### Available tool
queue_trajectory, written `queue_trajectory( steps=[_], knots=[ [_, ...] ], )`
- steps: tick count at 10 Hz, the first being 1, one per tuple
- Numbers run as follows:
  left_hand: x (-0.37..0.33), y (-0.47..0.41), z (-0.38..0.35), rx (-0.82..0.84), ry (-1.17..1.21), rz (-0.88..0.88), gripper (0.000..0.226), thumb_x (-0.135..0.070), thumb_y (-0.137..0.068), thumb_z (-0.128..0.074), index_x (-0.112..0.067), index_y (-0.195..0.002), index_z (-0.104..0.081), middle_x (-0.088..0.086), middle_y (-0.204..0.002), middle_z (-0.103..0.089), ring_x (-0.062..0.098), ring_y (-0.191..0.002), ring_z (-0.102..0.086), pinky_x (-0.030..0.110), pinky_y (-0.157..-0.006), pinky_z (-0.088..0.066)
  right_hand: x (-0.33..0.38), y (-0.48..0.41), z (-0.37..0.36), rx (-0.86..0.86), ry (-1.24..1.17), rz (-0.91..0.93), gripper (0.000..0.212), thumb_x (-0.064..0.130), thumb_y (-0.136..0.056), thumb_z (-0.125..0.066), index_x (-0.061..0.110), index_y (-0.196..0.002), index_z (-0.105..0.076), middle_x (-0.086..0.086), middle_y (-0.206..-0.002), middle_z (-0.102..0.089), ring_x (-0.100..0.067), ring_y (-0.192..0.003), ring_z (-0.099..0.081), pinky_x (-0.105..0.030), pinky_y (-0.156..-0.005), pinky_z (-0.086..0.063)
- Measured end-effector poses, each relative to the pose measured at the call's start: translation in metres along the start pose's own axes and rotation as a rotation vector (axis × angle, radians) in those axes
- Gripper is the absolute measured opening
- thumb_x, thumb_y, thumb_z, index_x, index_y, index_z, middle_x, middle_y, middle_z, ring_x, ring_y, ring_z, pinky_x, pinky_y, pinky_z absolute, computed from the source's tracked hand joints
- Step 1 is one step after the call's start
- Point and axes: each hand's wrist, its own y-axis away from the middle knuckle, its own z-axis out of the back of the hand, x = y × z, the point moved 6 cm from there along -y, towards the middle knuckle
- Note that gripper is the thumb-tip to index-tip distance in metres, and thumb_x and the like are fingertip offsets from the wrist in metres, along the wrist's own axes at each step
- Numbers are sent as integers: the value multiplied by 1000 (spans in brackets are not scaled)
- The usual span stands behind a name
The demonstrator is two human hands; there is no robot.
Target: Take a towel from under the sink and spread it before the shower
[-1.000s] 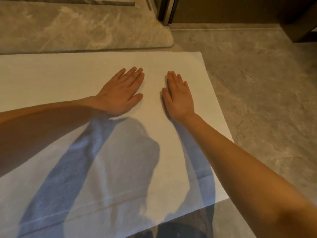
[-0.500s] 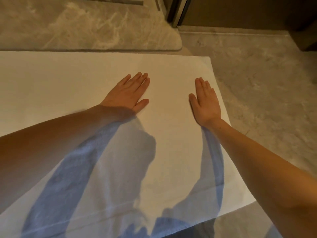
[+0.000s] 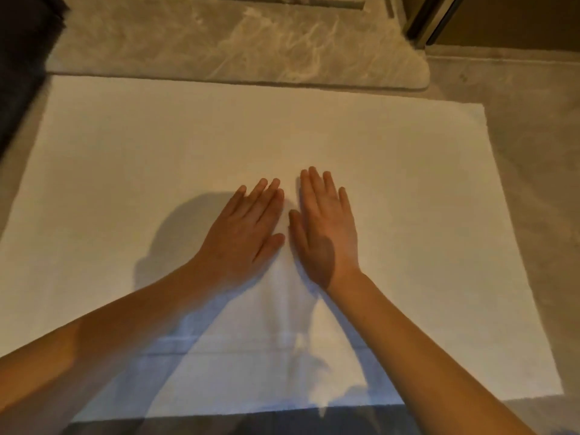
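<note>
A large white towel [image 3: 392, 183] lies spread flat on the grey stone floor, its far edge running along a raised marble threshold [image 3: 238, 42]. My left hand [image 3: 243, 237] rests palm down on the towel's middle, fingers straight and slightly apart. My right hand [image 3: 326, 230] lies flat right beside it, thumbs nearly touching. Neither hand holds anything. My forearms and their shadows cover part of the towel's near half.
A dark metal door frame [image 3: 430, 20] stands at the top right past the threshold's rounded corner. A dark object [image 3: 22, 58] fills the top left corner. Grey marbled floor [image 3: 533, 183] runs along the towel's right side.
My right hand has slid left across the towel and now lies next to my left hand; before, they were apart. The view has shifted so the towel's left and right edges both show.
</note>
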Motion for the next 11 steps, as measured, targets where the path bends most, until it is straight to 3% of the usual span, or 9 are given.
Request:
queue_trajectory(
  steps=[1,4,7,10,11],
  knots=[
    [11,18,-6,24,2,13,62,-38,-100,-30,-3,-152,-25,13,-160,-23,24,-150,-16,43,-122,-12,28,4,-25,42,18,17,55,35,-103,-26,14,-154,-25,-4,-162,-22,-22,-151,-11,-37,-122,-5],
    [41,42,-10,-3,-17,115,68,-43,-98,-23,-7,-155,-13,10,-163,-9,21,-151,-7,40,-122,-8,-24,22,-18,110,170,-29,61,40,-103,-19,16,-157,-8,-1,-165,-6,-17,-151,0,-37,-123,0],
    [51,56,-10,-7,-47,136,68,-45,-100,-22,-8,-155,-11,9,-164,-6,19,-151,-4,39,-122,-8,-30,24,-17,123,144,-19,64,45,-101,-20,16,-157,-7,2,-165,-4,-15,-151,3,-32,-122,5],
    [51,55,-7,-29,-14,120,64,-41,-101,-24,-5,-154,-17,13,-163,-14,24,-150,-11,42,-121,-13,-31,22,-15,127,123,-32,67,44,-99,-24,15,-157,-8,-2,-165,-7,-19,-151,-1,-35,-122,0],
    [45,56,-3,34,-26,115,63,-39,-102,-21,-3,-154,-16,16,-162,-14,27,-150,-13,43,-121,-13,-26,22,-13,209,111,-48,66,42,-100,-23,14,-157,-4,-3,-165,-3,-20,-151,2,-38,-123,1]
  ],
)
